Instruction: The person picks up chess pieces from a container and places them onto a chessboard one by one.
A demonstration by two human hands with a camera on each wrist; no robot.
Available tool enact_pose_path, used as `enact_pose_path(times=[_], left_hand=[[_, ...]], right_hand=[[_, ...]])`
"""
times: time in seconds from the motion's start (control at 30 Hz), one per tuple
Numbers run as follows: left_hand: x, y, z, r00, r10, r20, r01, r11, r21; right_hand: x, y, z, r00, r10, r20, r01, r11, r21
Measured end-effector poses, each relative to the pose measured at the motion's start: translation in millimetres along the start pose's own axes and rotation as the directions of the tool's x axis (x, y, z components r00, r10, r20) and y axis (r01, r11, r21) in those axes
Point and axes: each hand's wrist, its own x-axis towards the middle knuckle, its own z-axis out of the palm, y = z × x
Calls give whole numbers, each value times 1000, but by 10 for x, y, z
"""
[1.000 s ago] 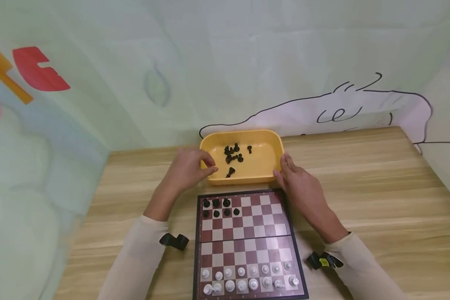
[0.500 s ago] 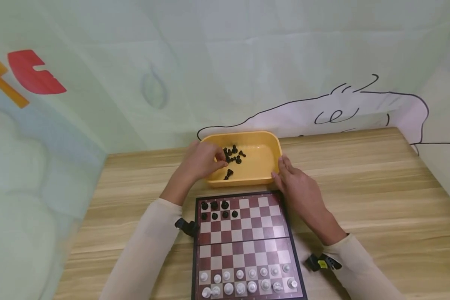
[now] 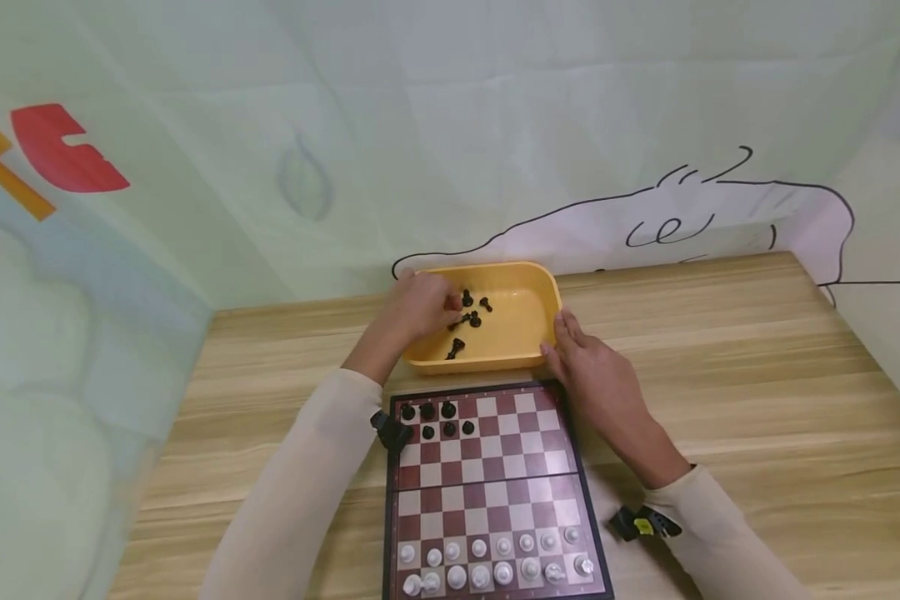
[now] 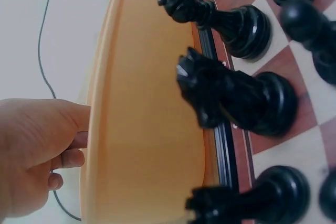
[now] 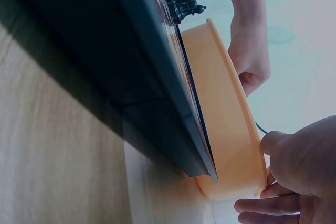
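My left hand (image 3: 420, 307) reaches over the left rim of a yellow plastic tray (image 3: 531, 296), fingers bent down among loose black chess pieces (image 3: 476, 320). The tray wall hides its fingertips in the left wrist view, and I cannot tell whether they pinch a piece. On the tray's right side, my right hand (image 3: 603, 379) holds the rim, thumb at its edge (image 5: 310, 163). Directly in front of the tray lies a chessboard (image 3: 487, 493). A black bishop (image 4: 244, 27), knight (image 4: 241, 98) and rook (image 4: 268, 198) stand at its far left, with several black pawns before them.
White chess pieces (image 3: 503, 573) fill the two rows at the board's near end. The wooden table (image 3: 742, 375) extends to both sides. Behind the tray rises a wall covering (image 3: 435, 150) with cartoon drawings. Wrist cameras (image 3: 392, 430) sit on both sleeves.
My left hand has moved right and farther into the tray, over the black pieces. One loose piece on the right shifted toward the others. The right hand stays on the rim.
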Motion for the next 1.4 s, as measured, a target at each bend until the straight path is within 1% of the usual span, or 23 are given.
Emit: enact_pose_path(times=[0.13,0.33,0.53,0.77,1.1,1.2,1.4], left_hand=[[44,14,19,1000,1,17,-1,1000,5],[94,21,68,999,-23,38,21,997,71],[98,20,139,997,-32,73,26,996,80],[74,9,181,997,-52,56,46,994,101],[64,53,165,999,-24,25,21,994,105],[59,69,142,1000,-5,20,3,994,110],[3,106,79,1000,-4,-3,4,996,85]], right_hand=[[-1,-7,12,1000,-3,3,3,1000,-4],[7,-34,12,1000,-9,8,9,1000,-8],[-4,-67,30,1000,-14,14,14,1000,-4],[7,-93,43,1000,-21,16,21,1000,-16],[11,-88,8,1000,-10,19,10,1000,-15],[7,-77,3,1000,-7,11,7,1000,-11],[6,-36,0,1000,4,3,-4,1000,-17]])
